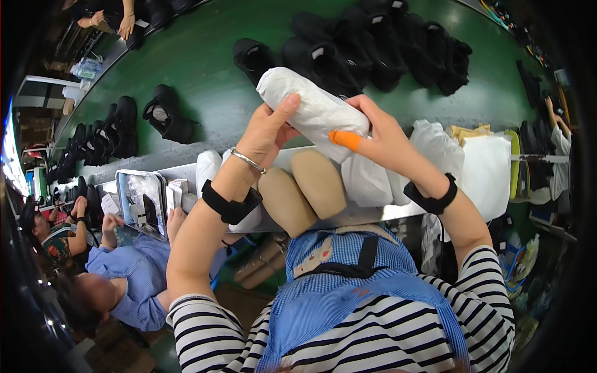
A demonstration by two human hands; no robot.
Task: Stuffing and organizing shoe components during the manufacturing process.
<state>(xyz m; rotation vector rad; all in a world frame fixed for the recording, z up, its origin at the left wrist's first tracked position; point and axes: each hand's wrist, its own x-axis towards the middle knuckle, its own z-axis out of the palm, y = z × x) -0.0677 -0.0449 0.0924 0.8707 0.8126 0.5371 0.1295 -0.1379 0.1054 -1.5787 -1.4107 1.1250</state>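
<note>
Between my two hands, above the near edge of the bench, is a rounded, elongated bundle wrapped in crinkled white paper [314,109]. My left hand [273,127] grips its left part, with the thumb on top. At its right end my right hand [382,140] is closed on it, with an orange finger cot [346,140] on the thumb. What lies under the paper is hidden. Just below my hands, two tan, smooth shoe forms [317,180] lie side by side. Right of them sit white paper-covered pieces [368,181].
Black shoes [373,50] crowd the far side of the green work surface [208,65], with more black shoes [118,127] at left. A stack of white paper sheets [486,177] is at right. A co-worker in blue [134,280] sits at my left beside a tray [142,205].
</note>
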